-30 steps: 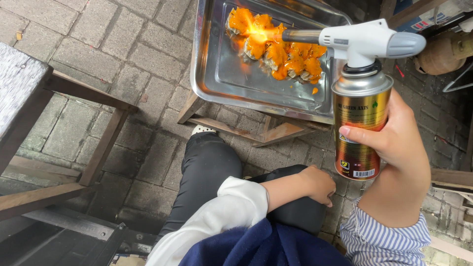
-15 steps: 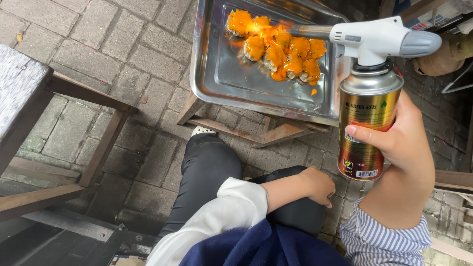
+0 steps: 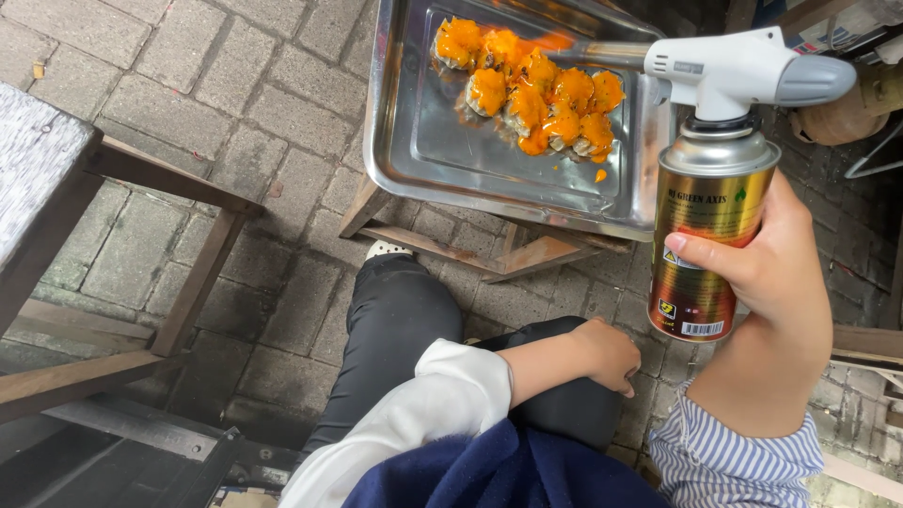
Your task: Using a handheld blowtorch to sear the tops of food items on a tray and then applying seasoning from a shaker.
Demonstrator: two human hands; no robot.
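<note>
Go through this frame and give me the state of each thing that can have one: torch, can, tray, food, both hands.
Blowtorch head: mounted on the can, nozzle aimed over the tray, orange flame at its tip.
Gas can: upright, held.
Right hand: wrapped around the gas can.
Left hand: holds nothing, resting on the knee.
Metal tray: sitting on a wooden stand, mostly bare.
Orange-topped pieces: clustered at the tray's far end.

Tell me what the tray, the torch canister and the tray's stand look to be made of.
Tray: likely stainless steel, shiny, mirror-like reflections. Torch canister in the right hand: metal, glossy gold printed finish, with a pale, probably plastic torch head. Stand: raw wood slats, grain visible.
</note>
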